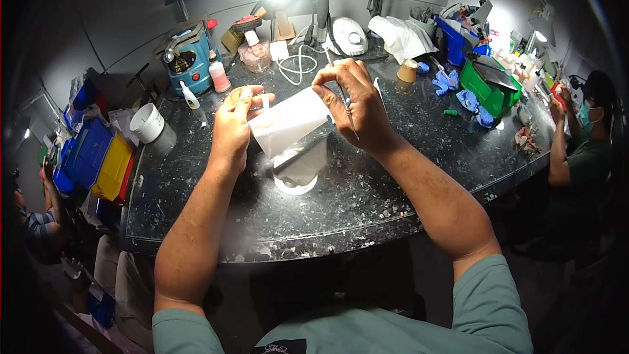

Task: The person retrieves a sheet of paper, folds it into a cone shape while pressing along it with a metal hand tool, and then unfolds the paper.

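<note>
My left hand (232, 121) is closed at the left end of a white box (288, 121), with a narrow white flap beside its fingertips. The box is tilted above the bench. At its upper right corner, my right hand (354, 101) pinches the edge with thumb and forefinger. That same hand also keeps a thin metal hand instrument (352, 128) among its fingers, slanting down past the palm. Below the box is a translucent, cup-like thing (301, 167) with a bright white rim; its exact kind is unclear.
A blue machine (190, 59), a bottle of pink liquid (219, 75) and a white tub (147, 123) stand left on the dark bench (216, 223). Blue gloves (468, 101) and a green bin (488, 85) lie right. Other people sit at both sides.
</note>
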Demonstrator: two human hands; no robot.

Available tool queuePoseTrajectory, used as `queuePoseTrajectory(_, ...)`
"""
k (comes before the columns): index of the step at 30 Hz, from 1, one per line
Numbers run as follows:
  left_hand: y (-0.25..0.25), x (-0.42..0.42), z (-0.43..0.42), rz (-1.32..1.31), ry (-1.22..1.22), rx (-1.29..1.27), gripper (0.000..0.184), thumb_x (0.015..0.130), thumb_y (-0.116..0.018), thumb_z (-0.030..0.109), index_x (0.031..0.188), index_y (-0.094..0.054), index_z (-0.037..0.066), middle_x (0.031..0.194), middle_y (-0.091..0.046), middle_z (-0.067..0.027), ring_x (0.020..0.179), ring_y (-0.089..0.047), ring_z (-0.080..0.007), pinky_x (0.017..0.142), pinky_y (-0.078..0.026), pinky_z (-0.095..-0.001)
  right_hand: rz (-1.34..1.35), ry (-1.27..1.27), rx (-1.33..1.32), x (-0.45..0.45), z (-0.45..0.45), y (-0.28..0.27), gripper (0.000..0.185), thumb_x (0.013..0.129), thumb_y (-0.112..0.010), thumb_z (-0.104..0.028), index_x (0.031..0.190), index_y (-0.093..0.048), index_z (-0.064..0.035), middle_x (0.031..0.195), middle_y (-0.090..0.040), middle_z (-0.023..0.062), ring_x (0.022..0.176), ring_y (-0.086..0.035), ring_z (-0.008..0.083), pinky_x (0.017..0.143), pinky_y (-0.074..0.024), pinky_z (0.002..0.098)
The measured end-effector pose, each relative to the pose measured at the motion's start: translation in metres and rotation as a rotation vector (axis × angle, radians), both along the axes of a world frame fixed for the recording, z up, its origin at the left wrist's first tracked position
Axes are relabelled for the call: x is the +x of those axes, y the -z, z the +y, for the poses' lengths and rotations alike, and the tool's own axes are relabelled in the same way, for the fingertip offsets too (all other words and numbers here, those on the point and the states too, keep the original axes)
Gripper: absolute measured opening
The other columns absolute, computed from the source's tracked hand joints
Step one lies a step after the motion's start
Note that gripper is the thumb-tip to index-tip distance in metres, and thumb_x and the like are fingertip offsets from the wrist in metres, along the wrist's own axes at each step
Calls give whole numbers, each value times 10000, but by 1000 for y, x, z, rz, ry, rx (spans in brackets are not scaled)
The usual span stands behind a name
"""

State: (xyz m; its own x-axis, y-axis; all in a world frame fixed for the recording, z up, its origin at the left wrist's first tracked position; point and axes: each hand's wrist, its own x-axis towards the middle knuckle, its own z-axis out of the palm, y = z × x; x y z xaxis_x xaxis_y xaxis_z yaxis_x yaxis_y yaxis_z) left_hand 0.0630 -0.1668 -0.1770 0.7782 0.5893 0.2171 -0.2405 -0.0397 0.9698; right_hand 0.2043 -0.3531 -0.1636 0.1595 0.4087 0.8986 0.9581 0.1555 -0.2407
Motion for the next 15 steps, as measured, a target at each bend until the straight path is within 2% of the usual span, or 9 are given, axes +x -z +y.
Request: queuePoseTrajectory(15, 10, 4, 11, -9, -10, 77, 362, 1085, -489, 306, 1257, -591, 4, 1141, -710, -152, 1010, -647, -204, 892, -543, -347, -1, -3, 4, -1, -1, -1, 91, 920, -672, -88, 1001, -654, -51, 979, -615, 95, 950, -567, 283, 919, -427, 382)
